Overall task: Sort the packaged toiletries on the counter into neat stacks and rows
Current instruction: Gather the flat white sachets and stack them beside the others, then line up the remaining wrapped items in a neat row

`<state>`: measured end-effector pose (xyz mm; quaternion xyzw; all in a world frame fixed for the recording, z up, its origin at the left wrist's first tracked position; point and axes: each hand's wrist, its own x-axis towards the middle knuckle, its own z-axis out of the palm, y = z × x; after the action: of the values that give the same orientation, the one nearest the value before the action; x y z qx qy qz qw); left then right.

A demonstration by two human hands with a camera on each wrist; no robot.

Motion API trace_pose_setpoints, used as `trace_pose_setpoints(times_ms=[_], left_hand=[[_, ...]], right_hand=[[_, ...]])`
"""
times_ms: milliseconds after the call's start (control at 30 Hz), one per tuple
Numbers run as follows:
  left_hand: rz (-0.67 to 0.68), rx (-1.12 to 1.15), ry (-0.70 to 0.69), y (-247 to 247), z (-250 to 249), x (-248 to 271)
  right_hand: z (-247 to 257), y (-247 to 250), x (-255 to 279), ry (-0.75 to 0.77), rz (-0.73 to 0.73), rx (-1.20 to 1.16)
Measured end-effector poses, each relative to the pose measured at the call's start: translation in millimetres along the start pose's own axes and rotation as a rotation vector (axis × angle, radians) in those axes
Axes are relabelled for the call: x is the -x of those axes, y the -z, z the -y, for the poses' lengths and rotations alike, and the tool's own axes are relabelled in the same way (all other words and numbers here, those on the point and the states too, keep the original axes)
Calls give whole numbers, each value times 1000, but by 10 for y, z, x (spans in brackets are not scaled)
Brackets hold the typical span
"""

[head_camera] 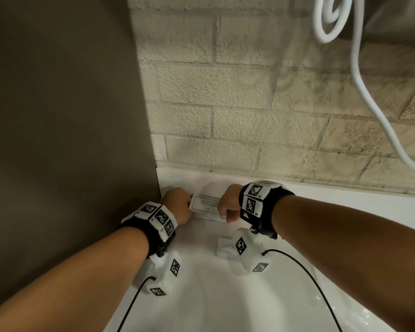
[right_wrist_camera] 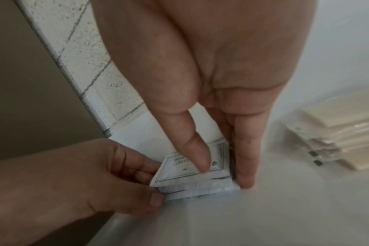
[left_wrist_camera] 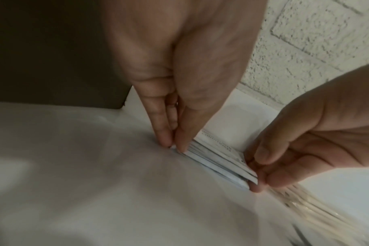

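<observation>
Nearest you, a white basin (head_camera: 213,303) curves along the bottom of the head view, with thin black cables (head_camera: 304,271) running from your wrist units across it. Beyond that, on the white counter (head_camera: 345,200), a second pile of clear-wrapped cream packets (right_wrist_camera: 339,133) lies just under your right wrist; in the head view the wrist unit hides most of it, and in the right wrist view it sits well to the side of your fingers, apart from them.

Farther in, both your hands meet on a stack of white sachets (head_camera: 205,207) lying flat on the counter, close to the corner where the dark panel (head_camera: 58,116) meets the wall. The top sachet's label reads "SHAMPOO WITH CONDITIONER", partly covered.

Your left hand (head_camera: 177,207) holds the stack's left end: the left wrist view shows your fingers (left_wrist_camera: 164,133) narrow and nearly straight, tips down against the edge of the stack, and the right wrist view shows the thumb curled at its near corner.

Your right hand (head_camera: 228,204) holds the right end: your thumb (right_wrist_camera: 196,153) rests on the top sachet's face while the fingers stand straight against the side edge, tips touching the counter. So the stack is squeezed between both hands.

Behind them rises a pale brick-pattern wall (head_camera: 249,104), and a white cord (head_camera: 359,80) hangs in loops at the upper right.
</observation>
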<state>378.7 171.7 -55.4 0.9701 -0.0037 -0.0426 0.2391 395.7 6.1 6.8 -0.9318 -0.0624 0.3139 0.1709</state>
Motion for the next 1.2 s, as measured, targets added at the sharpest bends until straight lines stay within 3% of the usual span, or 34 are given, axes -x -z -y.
trace_pose_setpoints(times_ms=[100, 200, 400, 567, 700, 967, 1100, 1200], left_hand=[[14, -17, -6, 0, -5, -11], [20, -37, -5, -1, -8, -28], [46, -14, 20, -9, 17, -58], [44, -6, 29, -14, -11, -42], [64, -40, 48, -11, -46, -39], [140, -96, 116, 125, -184, 71], [120, -27, 191, 286, -212, 219], [67, 71, 168, 414, -358, 531]], right_hand=[[-6, 19, 8, -63, 62, 42], [-50, 34, -1, -54, -9, 142], [32, 45, 62, -57, -15, 342], [36, 66, 91, -75, -7, 320], [29, 54, 89, -96, 72, 125], [-72, 42, 291, -73, -49, -45], [-142, 88, 516, -41, -143, -202], [-232, 21, 850, -12, -176, -282]])
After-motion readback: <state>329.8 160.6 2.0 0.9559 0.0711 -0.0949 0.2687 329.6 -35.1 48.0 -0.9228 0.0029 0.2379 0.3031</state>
